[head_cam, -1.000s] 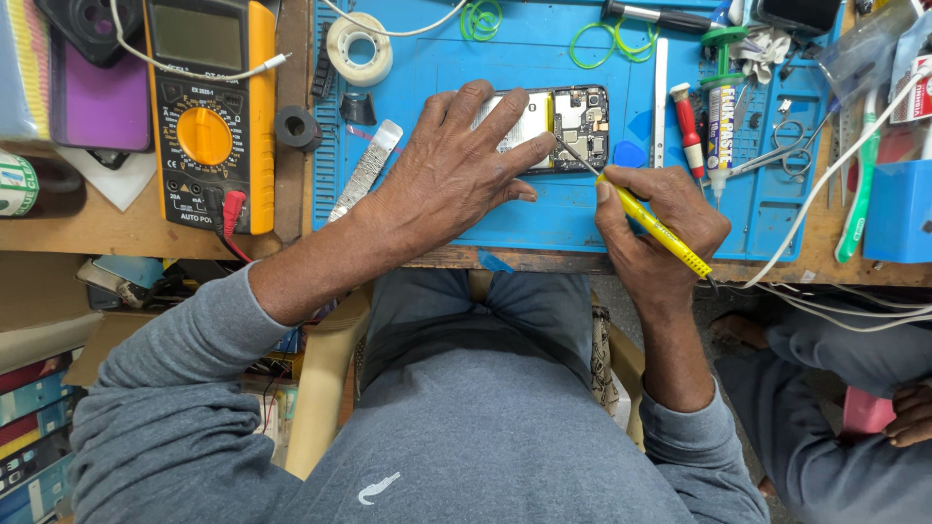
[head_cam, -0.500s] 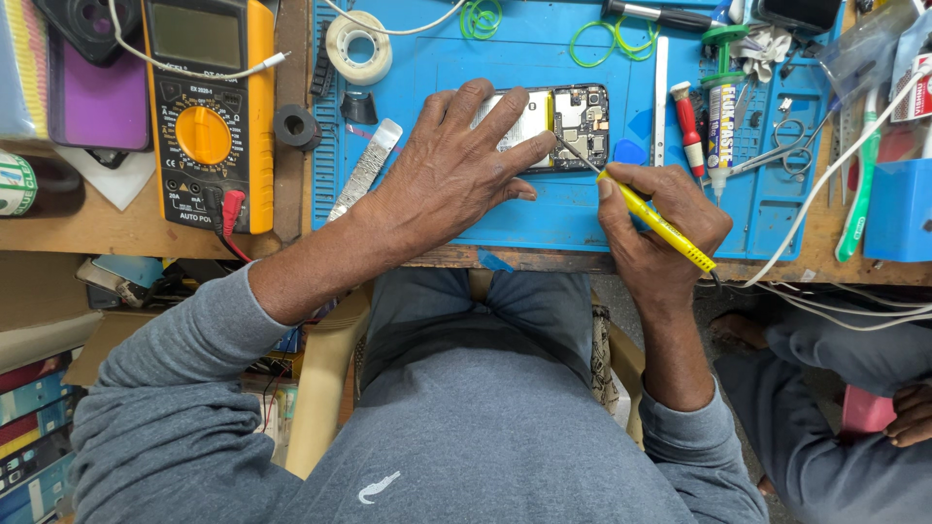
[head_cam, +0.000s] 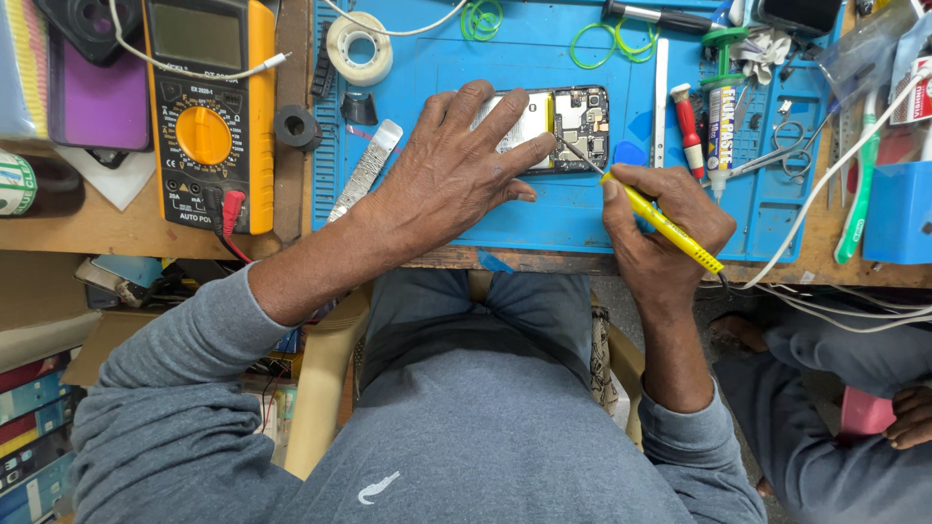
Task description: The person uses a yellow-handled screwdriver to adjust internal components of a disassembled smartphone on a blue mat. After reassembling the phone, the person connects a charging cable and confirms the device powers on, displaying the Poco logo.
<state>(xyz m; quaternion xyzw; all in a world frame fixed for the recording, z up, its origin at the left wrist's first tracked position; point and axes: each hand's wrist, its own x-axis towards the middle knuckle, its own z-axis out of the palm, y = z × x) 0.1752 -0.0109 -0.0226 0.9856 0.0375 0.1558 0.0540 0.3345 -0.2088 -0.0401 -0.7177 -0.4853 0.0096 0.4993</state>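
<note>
**Screwdriver tip at the opened phone**

The phone (head_cam: pixel 568 126) lies on the blue mat (head_cam: pixel 544 218), long axis left to right. The left hand (head_cam: pixel 456 170), fingers spread, presses flat on its left part. The right hand (head_cam: pixel 665 228) pinches a yellow screwdriver (head_cam: pixel 660 221) just right of the phone, tip touching its exposed board.

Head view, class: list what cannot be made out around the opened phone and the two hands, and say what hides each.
- Opened phone: its left part is hidden under the left hand.
- Tip of the yellow tool in the right hand: too small to tell whether it touches the board.
- Tool's rear end: hidden behind the right wrist.
- Multimeter: top cut off by the picture's upper edge.
- Person at right: cut off by the right edge.
</note>
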